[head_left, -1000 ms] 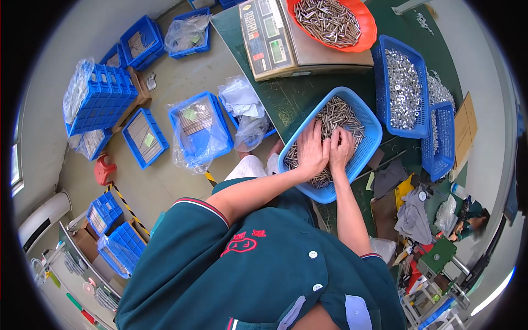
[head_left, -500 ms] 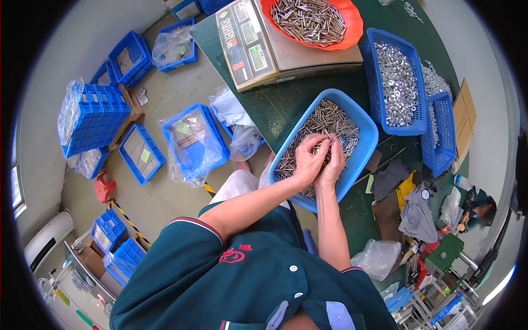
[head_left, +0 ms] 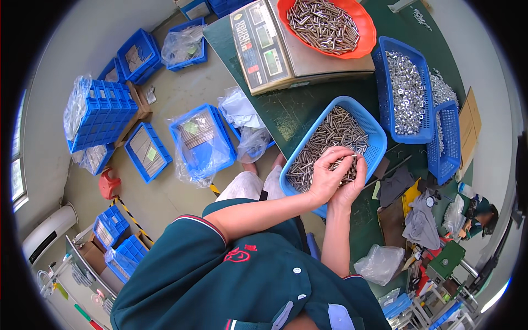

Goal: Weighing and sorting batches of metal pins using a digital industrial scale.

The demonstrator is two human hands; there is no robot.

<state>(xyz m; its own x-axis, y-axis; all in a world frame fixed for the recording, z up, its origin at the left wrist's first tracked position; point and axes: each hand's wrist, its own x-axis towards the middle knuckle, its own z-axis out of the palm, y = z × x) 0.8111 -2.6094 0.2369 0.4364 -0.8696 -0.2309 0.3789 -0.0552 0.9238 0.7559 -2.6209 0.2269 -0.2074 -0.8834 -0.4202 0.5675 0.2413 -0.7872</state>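
Hands | left hand [head_left: 325, 179], right hand [head_left: 351, 184] clutching slim metal pins [head_left: 352, 165] | over blue mesh basket [head_left: 379, 144]

I see a dark green table [head_left: 308, 107] carrying a weighing scale [head_left: 286, 47], a blue basket of screws [head_left: 374, 137], two blue baskets of nuts [head_left: 385, 60] and grey rags [head_left: 421, 223].

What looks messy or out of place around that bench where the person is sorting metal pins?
Nothing looks spilled: the pins stay inside the blue basket under both hands, the left hand and the right hand. That basket does sit askew, jutting over the green table's edge. Rags and a plastic bag clutter the table's near end.
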